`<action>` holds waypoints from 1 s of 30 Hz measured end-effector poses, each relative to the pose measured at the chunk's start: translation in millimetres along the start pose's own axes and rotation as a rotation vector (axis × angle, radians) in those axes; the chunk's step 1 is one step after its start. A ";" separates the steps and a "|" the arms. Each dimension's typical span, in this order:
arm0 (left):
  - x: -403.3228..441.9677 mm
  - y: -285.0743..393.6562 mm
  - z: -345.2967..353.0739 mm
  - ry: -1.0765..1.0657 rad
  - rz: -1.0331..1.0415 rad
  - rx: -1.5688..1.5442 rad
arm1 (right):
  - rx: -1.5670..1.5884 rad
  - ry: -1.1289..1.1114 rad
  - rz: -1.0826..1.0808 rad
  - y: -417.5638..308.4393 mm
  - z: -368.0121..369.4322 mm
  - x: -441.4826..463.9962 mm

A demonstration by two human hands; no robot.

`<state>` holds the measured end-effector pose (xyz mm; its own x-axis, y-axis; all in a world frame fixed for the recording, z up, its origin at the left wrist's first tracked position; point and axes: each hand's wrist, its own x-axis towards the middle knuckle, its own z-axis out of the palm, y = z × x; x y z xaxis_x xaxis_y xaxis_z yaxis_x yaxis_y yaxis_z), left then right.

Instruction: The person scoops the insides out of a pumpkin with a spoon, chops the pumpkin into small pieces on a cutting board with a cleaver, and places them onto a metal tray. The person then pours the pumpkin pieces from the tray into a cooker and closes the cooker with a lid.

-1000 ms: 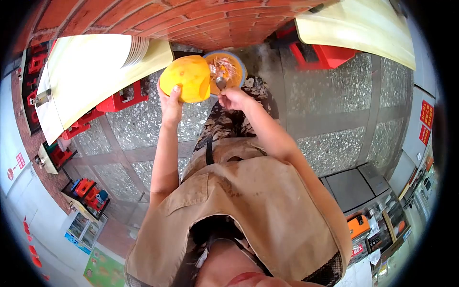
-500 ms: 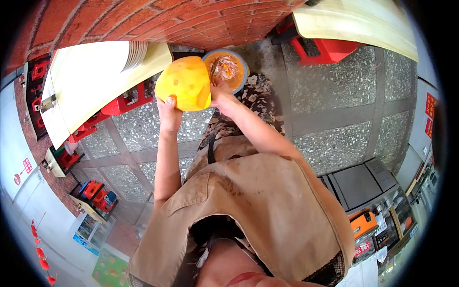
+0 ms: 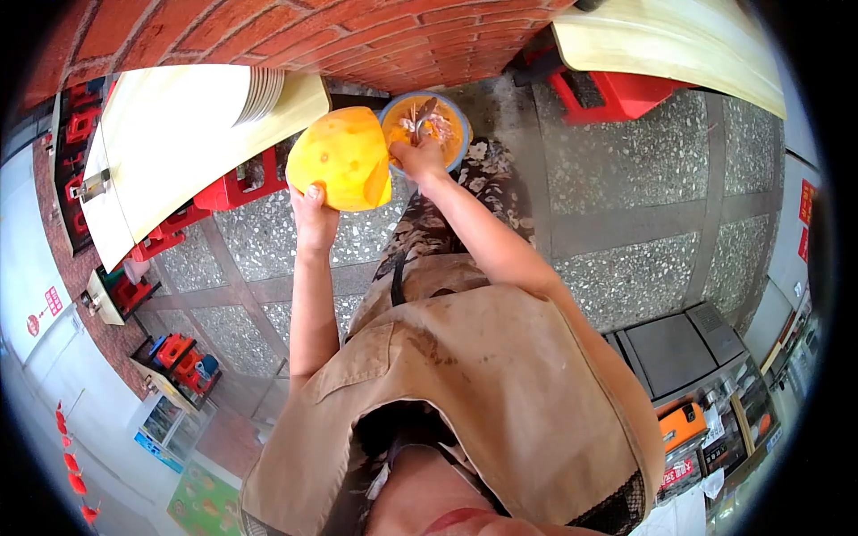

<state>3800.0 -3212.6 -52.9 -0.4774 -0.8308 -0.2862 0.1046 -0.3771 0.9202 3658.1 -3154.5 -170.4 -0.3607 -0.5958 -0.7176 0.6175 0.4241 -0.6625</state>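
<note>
A large, peeled yellow-orange pumpkin (image 3: pixel 335 156) is in my left hand (image 3: pixel 315 214), which grips it from below with the thumb on its near face. Just to its right, my right hand (image 3: pixel 422 161) is closed around a metal spoon (image 3: pixel 425 114), its shiny end pointing away from me over a blue-rimmed basin (image 3: pixel 466 134). Pale and pinkish shreds with orange bits (image 3: pixel 438 127) lie in the basin. The fingers of my right hand partly hide the spoon's handle.
A pale table (image 3: pixel 170 134) with a stack of plates (image 3: pixel 261 94) stands at left, red stools (image 3: pixel 237 183) beneath it. A brick wall (image 3: pixel 357 45) rises ahead. Another table (image 3: pixel 670 45) and red stool (image 3: pixel 617 94) are at upper right. A dark grey appliance (image 3: pixel 670 353) sits at lower right.
My right hand has moved right, away from the pumpkin's edge and over the basin, carrying the spoon. The pumpkin in my left hand has stayed nearly in place, turning only slightly.
</note>
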 end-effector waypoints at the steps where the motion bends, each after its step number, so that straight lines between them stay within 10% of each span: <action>1: -2.1 0.6 -1.3 -0.009 -0.001 -0.013 | 0.001 -0.003 -0.001 3.8 -1.0 4.1; 6: -20.4 13.1 -3.4 0.008 -0.016 -0.104 | -0.295 0.106 -0.274 41.5 -12.6 39.4; 13: -38.2 11.2 -7.5 0.022 -0.272 -0.917 | -0.623 -0.100 -0.080 6.6 -33.5 21.0; 16: -47.7 8.3 10.2 0.112 -0.134 -0.491 | -0.554 -0.142 -0.104 -4.6 -34.6 -2.2; 20: -50.3 5.4 9.1 0.195 -0.196 -0.683 | -0.498 -0.176 0.050 -11.4 -47.9 -12.0; 24: -52.0 18.8 15.3 -0.426 -0.435 -1.554 | -0.734 -0.010 -0.499 -72.1 -41.0 -88.3; 30: -51.3 15.7 10.4 -0.343 -0.301 -1.602 | -0.943 -0.057 -1.278 -166.2 -3.4 -192.1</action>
<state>3817.1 -3171.6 -20.9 -0.7792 -0.6145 -0.1236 0.6053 -0.6866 -0.4028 3622.4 -3108.3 76.8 -0.2414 -0.8902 0.3864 -0.7026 -0.1144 -0.7023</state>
